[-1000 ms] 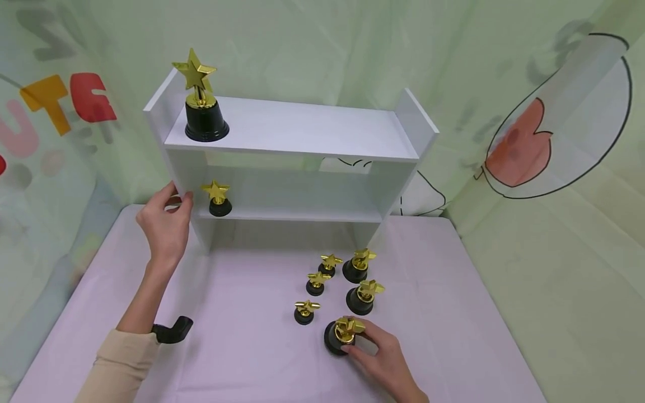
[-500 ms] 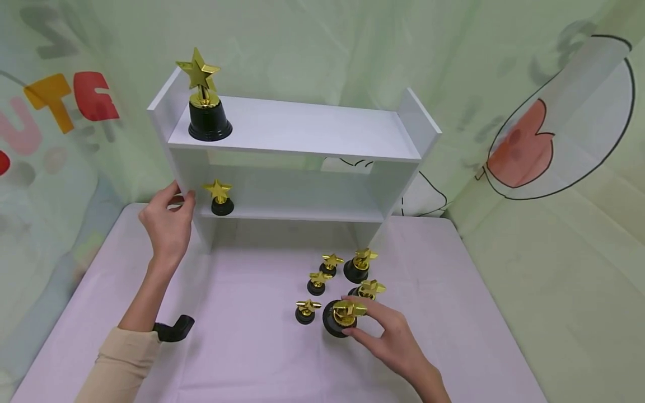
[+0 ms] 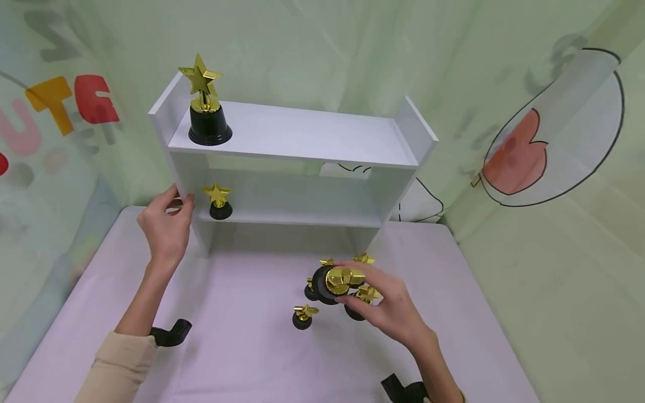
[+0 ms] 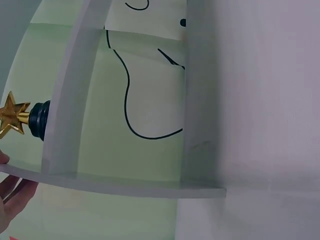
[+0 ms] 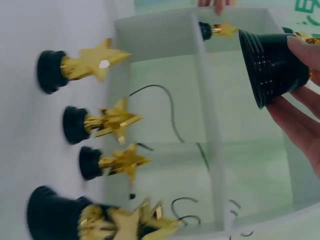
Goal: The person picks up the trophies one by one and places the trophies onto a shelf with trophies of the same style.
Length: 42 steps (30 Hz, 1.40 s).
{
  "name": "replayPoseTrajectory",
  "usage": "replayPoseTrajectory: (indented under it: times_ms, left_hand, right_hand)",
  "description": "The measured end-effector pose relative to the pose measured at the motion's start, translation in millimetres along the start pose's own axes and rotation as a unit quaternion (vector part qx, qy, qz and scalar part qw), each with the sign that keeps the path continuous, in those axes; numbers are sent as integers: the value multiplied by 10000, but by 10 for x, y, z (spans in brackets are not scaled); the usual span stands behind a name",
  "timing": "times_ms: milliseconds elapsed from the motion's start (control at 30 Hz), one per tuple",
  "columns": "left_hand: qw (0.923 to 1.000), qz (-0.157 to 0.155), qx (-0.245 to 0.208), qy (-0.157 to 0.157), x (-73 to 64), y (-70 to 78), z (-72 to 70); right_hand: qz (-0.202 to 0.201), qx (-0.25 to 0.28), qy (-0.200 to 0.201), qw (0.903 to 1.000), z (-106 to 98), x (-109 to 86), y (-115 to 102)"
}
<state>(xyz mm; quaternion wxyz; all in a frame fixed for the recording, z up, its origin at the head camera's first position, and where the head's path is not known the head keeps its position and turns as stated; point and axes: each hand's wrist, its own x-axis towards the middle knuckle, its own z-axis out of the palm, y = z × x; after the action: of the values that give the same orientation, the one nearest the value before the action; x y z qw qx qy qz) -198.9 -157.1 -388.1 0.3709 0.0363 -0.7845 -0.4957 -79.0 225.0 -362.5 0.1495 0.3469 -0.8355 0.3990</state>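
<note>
Left hand (image 3: pixel 166 229): pinching the left side panel of the shelf (image 3: pixel 297 126) at its front edge; useful brace, light pressure should do.
Shelf trophies: large one (image 3: pixel 209 129) at top board's left end, small one (image 3: pixel 220 210) below, at middle board's left end.
Standing trophies (image 3: pixel 303 320): five on the table (image 3: pixel 242 358), by the shelf's lower right corner, some partly hidden.
Held trophy (image 3: pixel 337 280): off the table above that group, near upright; well right of left hand, at right fingertips.
Right hand (image 3: pixel 393 305): thumb and fingers round its black base. I'd raise it past the stars before going sideways, base level.
</note>
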Motion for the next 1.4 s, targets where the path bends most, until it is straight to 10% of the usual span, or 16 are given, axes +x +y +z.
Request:
replayPoseTrajectory:
  times_ms: [633, 1400]
  left_hand:
    - [9995, 213, -211, 46, 18, -41, 37]
    - [9991, 334, -238, 123, 40, -62, 25]
  right_hand:
    - [-891, 247, -147, 9956, -300, 1043, -106]
    - [873, 1230, -702, 9861, -467, 2387, -407]
